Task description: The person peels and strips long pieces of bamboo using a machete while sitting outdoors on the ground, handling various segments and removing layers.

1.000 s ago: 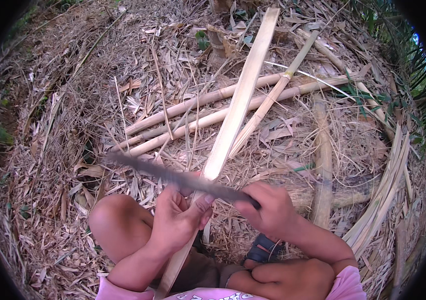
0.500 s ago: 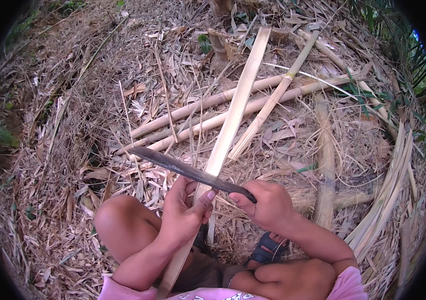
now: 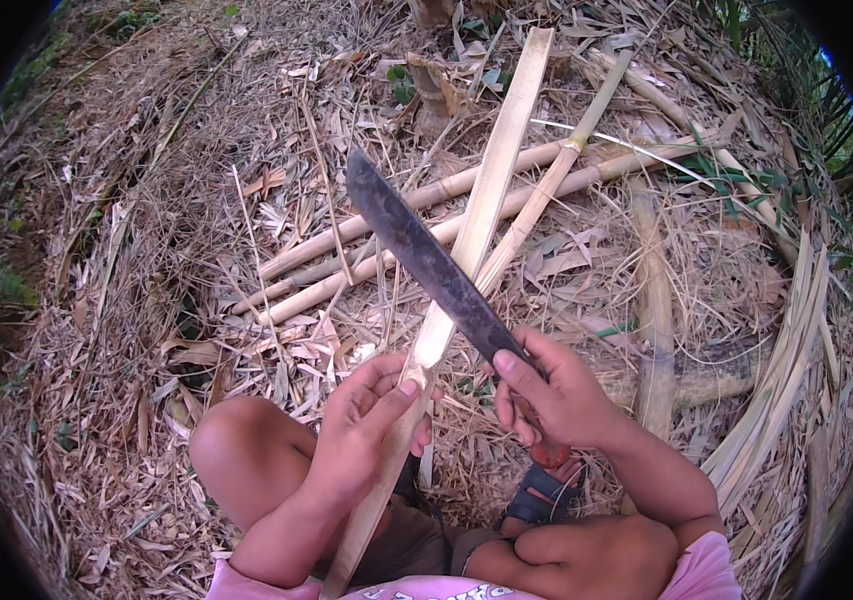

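My left hand [image 3: 365, 425] is closed around a long, pale split bamboo strip [image 3: 492, 185]. The strip runs from my lap up and away to the far right, and a rough, freshly cut spot shows just beyond my thumb. In my right hand [image 3: 555, 388] is a machete [image 3: 425, 255] with a dark, broad blade and an orange-red handle end. The blade points up and to the left, crossing over the strip in the picture; whether it touches the strip, I cannot tell.
Bamboo poles [image 3: 347, 285] lie crossed on the leaf-littered ground ahead. A split bamboo piece [image 3: 537, 205] rests across them. To the right lie a pile of thin bamboo strips [image 3: 772, 400] and a thicker log [image 3: 657, 320]. A cut stump [image 3: 437, 85] stands at the far side.
The machete has swung from lying nearly crosswise near my left hand to pointing up and away, with its flat side showing. The bamboo strip has shifted slightly; my left hand still holds it.
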Motion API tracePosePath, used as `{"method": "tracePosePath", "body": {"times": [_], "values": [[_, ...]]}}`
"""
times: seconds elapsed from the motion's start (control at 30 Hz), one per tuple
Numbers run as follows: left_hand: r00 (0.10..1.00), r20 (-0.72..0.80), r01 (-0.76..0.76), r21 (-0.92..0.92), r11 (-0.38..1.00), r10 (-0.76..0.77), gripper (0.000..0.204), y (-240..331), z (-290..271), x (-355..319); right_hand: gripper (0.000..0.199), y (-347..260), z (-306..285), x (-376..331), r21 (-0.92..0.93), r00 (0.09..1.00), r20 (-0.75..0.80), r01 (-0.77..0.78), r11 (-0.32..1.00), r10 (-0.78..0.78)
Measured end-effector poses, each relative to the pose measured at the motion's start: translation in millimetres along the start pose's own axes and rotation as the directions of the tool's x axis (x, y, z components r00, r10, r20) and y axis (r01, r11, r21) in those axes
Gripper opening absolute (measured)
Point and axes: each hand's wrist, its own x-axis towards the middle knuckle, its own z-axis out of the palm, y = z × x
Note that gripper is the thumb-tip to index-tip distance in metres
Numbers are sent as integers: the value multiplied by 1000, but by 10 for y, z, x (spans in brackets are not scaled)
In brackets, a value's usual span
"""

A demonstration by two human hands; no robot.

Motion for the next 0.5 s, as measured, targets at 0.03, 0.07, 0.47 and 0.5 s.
{"method": "tracePosePath", "body": {"times": [0.03,0.07,0.47,0.5], "values": [[1000,3,-2,-7,1000,2,40,-4,7,8,32,2,-4,4,22,1000,-8,13,1000,-12],[1000,6,-3,-15,1000,3,39,-8,12,13,32,28,-2,9,-87,995,-44,89,992,-93],[991,111,54,145,988,-70,30,-55,33,-18,37,131,150,15,-859,673,102,431,277,-732],[992,98,65,182,981,-84,34,-45,57,-43,38,155,159,53,-862,627,131,455,224,-768]]}}
